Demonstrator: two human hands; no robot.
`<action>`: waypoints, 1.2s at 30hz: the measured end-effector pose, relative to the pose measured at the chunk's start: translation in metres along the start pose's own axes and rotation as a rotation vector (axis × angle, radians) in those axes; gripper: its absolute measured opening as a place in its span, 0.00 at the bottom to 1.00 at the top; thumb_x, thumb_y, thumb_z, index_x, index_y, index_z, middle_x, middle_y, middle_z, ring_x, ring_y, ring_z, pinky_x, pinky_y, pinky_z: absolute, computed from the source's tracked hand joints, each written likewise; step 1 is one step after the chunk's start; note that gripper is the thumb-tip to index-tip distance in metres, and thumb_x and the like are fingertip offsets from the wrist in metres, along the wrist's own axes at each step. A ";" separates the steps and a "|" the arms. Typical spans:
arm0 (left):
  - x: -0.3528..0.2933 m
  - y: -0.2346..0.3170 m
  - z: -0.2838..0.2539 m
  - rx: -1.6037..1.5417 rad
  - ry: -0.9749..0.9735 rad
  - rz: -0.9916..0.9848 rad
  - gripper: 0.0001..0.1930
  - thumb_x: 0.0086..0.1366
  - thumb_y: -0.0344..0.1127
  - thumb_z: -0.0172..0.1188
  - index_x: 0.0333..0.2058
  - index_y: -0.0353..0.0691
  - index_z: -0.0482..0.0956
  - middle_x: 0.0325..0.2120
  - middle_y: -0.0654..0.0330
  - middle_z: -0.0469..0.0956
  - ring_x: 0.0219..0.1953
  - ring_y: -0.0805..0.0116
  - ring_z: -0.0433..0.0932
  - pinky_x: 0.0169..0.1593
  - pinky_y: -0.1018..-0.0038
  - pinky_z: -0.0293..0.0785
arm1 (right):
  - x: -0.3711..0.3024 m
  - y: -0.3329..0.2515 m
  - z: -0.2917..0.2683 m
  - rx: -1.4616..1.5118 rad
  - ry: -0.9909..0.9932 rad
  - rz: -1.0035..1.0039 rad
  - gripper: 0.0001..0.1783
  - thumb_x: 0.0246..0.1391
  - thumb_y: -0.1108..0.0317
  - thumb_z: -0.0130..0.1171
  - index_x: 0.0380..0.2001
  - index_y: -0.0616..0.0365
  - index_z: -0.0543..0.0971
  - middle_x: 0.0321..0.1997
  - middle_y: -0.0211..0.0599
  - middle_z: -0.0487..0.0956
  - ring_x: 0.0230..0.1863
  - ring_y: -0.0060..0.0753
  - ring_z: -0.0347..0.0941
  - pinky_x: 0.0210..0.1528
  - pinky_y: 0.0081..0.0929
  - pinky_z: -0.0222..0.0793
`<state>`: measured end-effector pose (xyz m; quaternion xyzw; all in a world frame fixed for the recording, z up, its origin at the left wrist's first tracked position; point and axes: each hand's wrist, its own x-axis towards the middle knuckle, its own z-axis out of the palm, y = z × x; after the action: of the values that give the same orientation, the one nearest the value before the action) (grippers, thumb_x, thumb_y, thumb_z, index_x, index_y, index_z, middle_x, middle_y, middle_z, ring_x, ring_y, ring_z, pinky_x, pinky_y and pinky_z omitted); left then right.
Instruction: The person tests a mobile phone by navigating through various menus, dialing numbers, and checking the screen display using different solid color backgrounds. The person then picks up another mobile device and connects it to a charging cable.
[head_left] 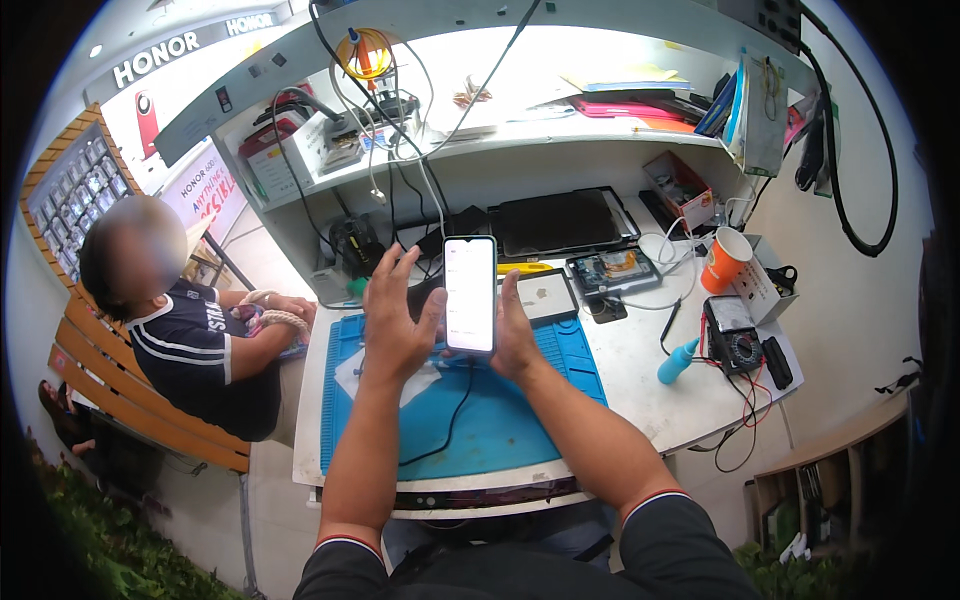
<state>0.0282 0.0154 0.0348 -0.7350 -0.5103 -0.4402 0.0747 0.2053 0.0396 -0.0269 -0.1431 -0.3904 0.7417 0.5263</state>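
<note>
Upright above the workbench stands a smartphone [470,295] with a lit, mostly white screen facing me. My right hand [513,340] grips its lower right side, the thumb along the edge and the other fingers hidden behind it. At the phone's left edge is my left hand [395,320], its fingers stretched and spread. Its thumb lies beside the phone; whether it touches the case I cannot tell. Below both hands lies a blue repair mat [490,435], with a crumpled white sheet [418,388] and a thin black cable [458,410] on it.
An opened device [612,272], a dark tablet-like panel [560,222] and a yellow tool [524,268] lie behind the mat. Rightward stand a blue bottle [678,361], orange cup [724,262] and multimeter [735,345]. Cables hang from the shelf [500,135]. A person [205,335] sits at left.
</note>
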 end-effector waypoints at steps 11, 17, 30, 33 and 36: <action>-0.022 -0.014 0.006 -0.346 -0.086 -0.179 0.28 0.64 0.26 0.67 0.64 0.39 0.77 0.32 0.67 0.69 0.27 0.78 0.65 0.32 0.78 0.65 | -0.001 0.001 -0.001 -0.033 0.164 -0.052 0.59 0.66 0.14 0.27 0.71 0.59 0.68 0.60 0.50 0.79 0.55 0.45 0.82 0.51 0.52 0.87; -0.021 -0.018 0.003 -0.361 -0.172 -0.215 0.27 0.63 0.25 0.66 0.62 0.39 0.79 0.26 0.66 0.70 0.25 0.78 0.68 0.30 0.76 0.67 | -0.001 0.004 0.001 -0.021 0.167 -0.101 0.58 0.67 0.16 0.26 0.69 0.61 0.69 0.59 0.51 0.80 0.56 0.46 0.82 0.54 0.51 0.85; -0.034 0.041 -0.022 -0.412 -0.624 0.141 0.21 0.60 0.31 0.66 0.53 0.54 0.86 0.18 0.59 0.76 0.20 0.60 0.78 0.29 0.65 0.73 | 0.001 0.006 -0.001 0.001 0.199 -0.167 0.59 0.64 0.14 0.29 0.71 0.59 0.66 0.60 0.52 0.79 0.57 0.48 0.81 0.51 0.54 0.86; -0.039 0.045 -0.016 -0.387 -0.743 0.218 0.18 0.60 0.34 0.66 0.50 0.54 0.87 0.22 0.57 0.81 0.25 0.57 0.83 0.32 0.62 0.78 | -0.001 0.002 0.002 -0.021 0.226 -0.144 0.63 0.60 0.10 0.30 0.73 0.57 0.64 0.61 0.54 0.78 0.57 0.51 0.81 0.51 0.58 0.84; -0.039 0.044 -0.017 -0.362 -0.797 0.232 0.17 0.59 0.36 0.66 0.49 0.52 0.88 0.22 0.57 0.82 0.26 0.56 0.84 0.32 0.62 0.79 | -0.002 0.001 0.002 -0.002 0.196 -0.129 0.64 0.59 0.09 0.31 0.73 0.57 0.64 0.62 0.55 0.78 0.57 0.53 0.81 0.53 0.61 0.84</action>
<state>0.0512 -0.0410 0.0318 -0.9007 -0.3281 -0.1939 -0.2085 0.2043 0.0371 -0.0265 -0.1903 -0.3462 0.6883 0.6084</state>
